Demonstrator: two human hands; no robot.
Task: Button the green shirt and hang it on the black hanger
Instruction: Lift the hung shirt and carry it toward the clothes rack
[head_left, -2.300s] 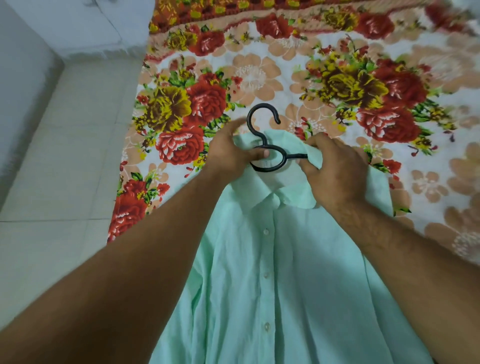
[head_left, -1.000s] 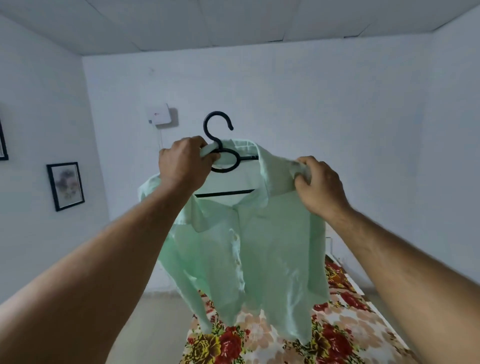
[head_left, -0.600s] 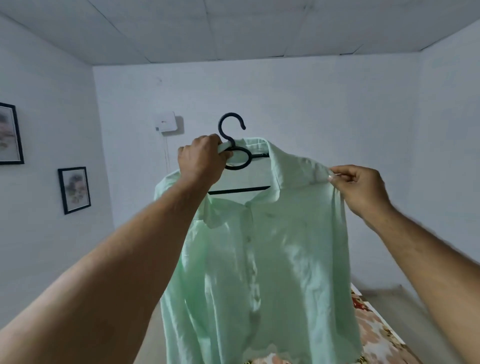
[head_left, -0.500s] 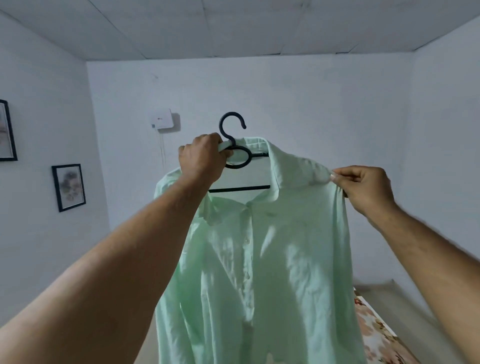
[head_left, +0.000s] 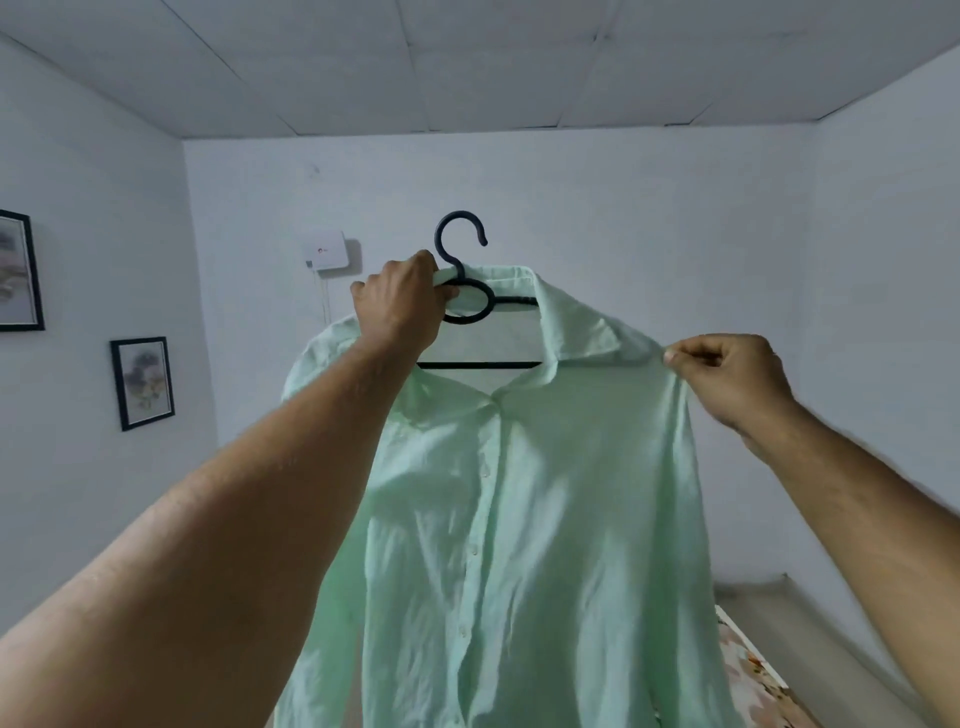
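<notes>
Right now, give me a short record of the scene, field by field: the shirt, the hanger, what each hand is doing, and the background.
shirt: green shirt draped on the hanger, held up in the air, front placket closed as far as it shows
hanger: black hanger, hook free, not on any rail
left hand: left hand gripping the hanger at its neck
right hand: right hand, fingers pinching the shirt's shoulder seam
background: white wall, two framed pictures at left, white wall box
</notes>
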